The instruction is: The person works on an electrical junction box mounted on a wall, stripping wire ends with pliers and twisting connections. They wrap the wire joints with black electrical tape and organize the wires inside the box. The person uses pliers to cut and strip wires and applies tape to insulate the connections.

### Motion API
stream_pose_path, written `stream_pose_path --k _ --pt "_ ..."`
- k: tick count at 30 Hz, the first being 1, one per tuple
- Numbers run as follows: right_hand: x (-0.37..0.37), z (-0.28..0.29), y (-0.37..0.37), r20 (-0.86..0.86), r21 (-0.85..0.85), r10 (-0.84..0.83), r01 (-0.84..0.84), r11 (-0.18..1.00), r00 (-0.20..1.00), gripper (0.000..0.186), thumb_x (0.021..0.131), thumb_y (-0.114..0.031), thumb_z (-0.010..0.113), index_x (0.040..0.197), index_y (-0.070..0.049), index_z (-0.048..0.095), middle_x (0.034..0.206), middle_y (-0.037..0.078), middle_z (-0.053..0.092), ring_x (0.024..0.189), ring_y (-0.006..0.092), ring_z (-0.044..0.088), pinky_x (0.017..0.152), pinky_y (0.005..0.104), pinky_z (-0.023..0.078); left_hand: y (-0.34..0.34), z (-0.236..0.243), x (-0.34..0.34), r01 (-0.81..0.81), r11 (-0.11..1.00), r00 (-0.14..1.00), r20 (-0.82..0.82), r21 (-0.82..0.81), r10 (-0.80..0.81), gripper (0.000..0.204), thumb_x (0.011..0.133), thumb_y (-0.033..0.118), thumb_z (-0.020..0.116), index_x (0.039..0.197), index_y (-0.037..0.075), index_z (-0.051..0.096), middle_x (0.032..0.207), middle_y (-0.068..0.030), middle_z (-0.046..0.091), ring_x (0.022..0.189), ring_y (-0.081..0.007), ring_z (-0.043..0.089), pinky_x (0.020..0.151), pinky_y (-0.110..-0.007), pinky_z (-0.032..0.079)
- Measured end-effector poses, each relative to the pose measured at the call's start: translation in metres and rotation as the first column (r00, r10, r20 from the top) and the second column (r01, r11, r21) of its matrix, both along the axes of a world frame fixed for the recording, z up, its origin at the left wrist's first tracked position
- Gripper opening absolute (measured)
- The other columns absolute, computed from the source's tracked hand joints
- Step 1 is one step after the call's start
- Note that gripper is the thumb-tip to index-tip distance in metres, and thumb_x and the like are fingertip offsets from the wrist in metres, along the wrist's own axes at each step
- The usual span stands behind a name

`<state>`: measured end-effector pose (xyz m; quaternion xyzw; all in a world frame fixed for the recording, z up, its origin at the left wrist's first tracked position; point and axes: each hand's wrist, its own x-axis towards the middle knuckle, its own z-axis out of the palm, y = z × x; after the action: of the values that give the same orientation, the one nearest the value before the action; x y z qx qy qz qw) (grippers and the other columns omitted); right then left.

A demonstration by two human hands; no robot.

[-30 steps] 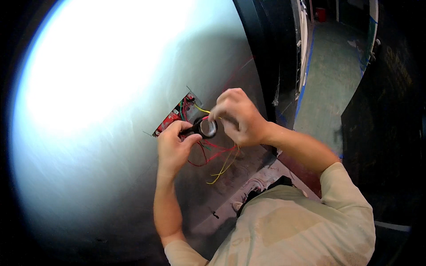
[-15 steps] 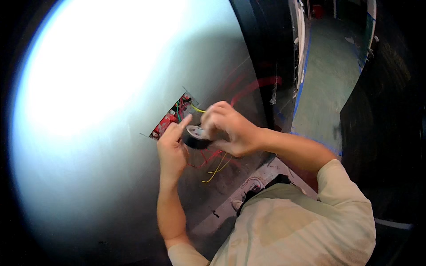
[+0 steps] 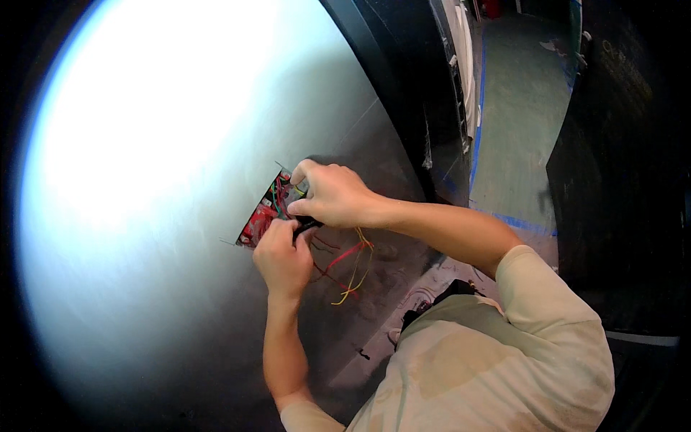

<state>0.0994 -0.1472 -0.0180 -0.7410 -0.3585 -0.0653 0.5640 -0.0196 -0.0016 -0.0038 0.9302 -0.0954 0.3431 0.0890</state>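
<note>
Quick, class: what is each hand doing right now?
Left hand: closed around a dark object.
Right hand: curled at the red wall box; contents cannot be told.

Red wall box: the rectangular red box (image 3: 260, 216) set into the pale wall (image 3: 144, 144) is partly covered by both hands; its inner parts are too small to tell.
Black object: a small dark piece (image 3: 308, 225) shows between the left hand (image 3: 282, 259) and right hand (image 3: 332, 194); most is hidden, its shape unclear.
Loose wires: the red and yellow wires (image 3: 351, 268) vanish under the right hand.
Wall: glare washes out its upper left.
</note>
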Motion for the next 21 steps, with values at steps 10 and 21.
stream_pose_path --k 10,21 --pt "-0.017 -0.026 -0.069 0.669 -0.045 0.187 -0.212 0.976 0.719 0.035 0.077 0.003 0.077 0.107 -0.01 0.063 0.112 0.012 0.067 0.114 0.0276 0.064 0.104 0.0463 0.047 0.012 0.021 -0.004 0.147 0.946 0.962 -0.181 -0.29 -0.205 0.019 0.088 0.003 0.078 0.106 0.0 0.074 0.088 -0.0124 0.066 0.074 -0.0274 0.065 0.067 -0.035 0.051" --pt "-0.012 0.011 -0.018 0.109 -0.205 -0.04 0.061 0.977 0.993 0.028 0.088 -0.014 0.078 0.107 -0.002 0.061 0.087 0.007 0.068 0.081 0.0236 0.066 0.086 0.0403 0.053 -0.003 0.005 -0.003 0.038 0.999 0.999 -0.023 0.008 -0.038 0.019 0.082 0.008 0.082 0.089 0.002 0.065 0.085 -0.0124 0.065 0.078 -0.038 0.066 0.068 -0.047 0.051"
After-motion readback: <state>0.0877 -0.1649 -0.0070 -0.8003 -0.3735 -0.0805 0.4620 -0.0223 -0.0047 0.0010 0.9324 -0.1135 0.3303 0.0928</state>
